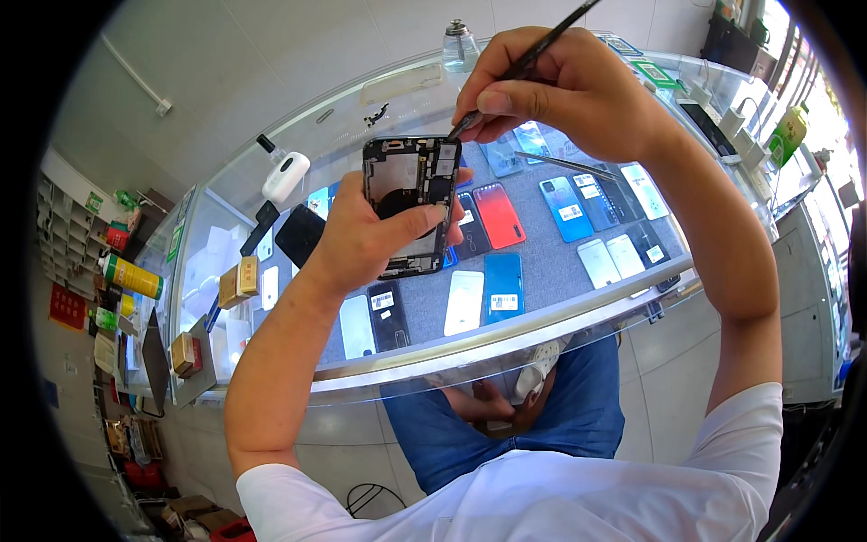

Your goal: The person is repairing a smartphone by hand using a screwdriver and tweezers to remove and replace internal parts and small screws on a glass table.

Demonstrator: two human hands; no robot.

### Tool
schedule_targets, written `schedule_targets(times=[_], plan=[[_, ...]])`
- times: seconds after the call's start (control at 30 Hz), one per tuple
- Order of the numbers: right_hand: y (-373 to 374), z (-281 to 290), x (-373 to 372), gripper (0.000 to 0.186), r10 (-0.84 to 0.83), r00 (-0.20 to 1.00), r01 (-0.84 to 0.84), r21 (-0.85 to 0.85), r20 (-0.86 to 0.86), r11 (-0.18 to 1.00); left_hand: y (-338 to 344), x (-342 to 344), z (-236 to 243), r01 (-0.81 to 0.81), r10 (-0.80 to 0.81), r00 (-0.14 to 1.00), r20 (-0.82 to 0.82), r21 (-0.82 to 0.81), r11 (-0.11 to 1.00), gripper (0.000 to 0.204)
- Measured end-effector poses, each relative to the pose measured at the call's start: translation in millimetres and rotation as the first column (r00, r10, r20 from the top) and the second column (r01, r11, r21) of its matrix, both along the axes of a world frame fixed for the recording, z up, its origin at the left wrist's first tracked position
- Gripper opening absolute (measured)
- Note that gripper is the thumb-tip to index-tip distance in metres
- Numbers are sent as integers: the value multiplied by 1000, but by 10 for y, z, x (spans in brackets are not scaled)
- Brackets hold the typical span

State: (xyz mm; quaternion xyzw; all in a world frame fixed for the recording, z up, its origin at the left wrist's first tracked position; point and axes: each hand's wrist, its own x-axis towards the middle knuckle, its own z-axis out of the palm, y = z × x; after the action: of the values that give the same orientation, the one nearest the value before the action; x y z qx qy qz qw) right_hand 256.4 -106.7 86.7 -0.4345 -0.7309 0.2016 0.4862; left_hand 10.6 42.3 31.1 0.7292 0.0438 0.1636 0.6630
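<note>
White shirt [533, 497] fills the lower edge of the head view, closest to us, and the action is up at centre-left, where an opened phone [405, 181] hangs tilted above the glass counter [506, 336], its innards facing up. Left hand [370, 221] has it wrapped: fingers curl round from behind and show at the right edge, thumb pressed across the inner parts. Firm grip, no gap!

Up to upper centre, and right hand [564, 95] pinches a slim dark tool [562, 32], thumb and forefinger closed on the shaft, fingers curled beneath. Its tip meets the phone's top right corner, or so it looks; contact is too small to confirm.

Playing this well, I'd say, means light pressure, strokes short and along the frame, the phone braced flat. That thumb would do better on the rim than on delicate parts. Resting the right hand's little finger on the frame should steady the tip.

On the counter, a small black part [377, 115] lies just beyond the phone; losing it looks the likeliest slip. Metal tweezers [564, 166] lie right of centre.
</note>
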Motion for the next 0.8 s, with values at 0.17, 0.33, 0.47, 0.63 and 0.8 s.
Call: schedule_targets(times=[0.17, 0.33, 0.47, 0.63, 0.8], plan=[[78, 28, 72, 29, 41, 992, -52, -88, -115, 995, -7, 10, 26, -3, 3, 1000, -1, 10, 1000, 48], [112, 39, 85, 30, 45, 984, -73, -164, -170, 984, 3, 14, 31, -5, 5, 1000, -13, 5, 1000, 49], [157, 0, 113, 30, 50, 967, -103, -201, -251, 974, 38, 26, 3, 19, -19, 1000, -17, -18, 1000, 50], [143, -82, 142, 30, -10, 962, -28, -135, -272, 990, 44, 18, -17, 17, -26, 998, -57, -165, 986, 50], [9, -160, 97, 31, -204, 975, 189, 155, 90, 970, -11, 29, -66, -25, 6, 997, -76, -250, 968, 54]])
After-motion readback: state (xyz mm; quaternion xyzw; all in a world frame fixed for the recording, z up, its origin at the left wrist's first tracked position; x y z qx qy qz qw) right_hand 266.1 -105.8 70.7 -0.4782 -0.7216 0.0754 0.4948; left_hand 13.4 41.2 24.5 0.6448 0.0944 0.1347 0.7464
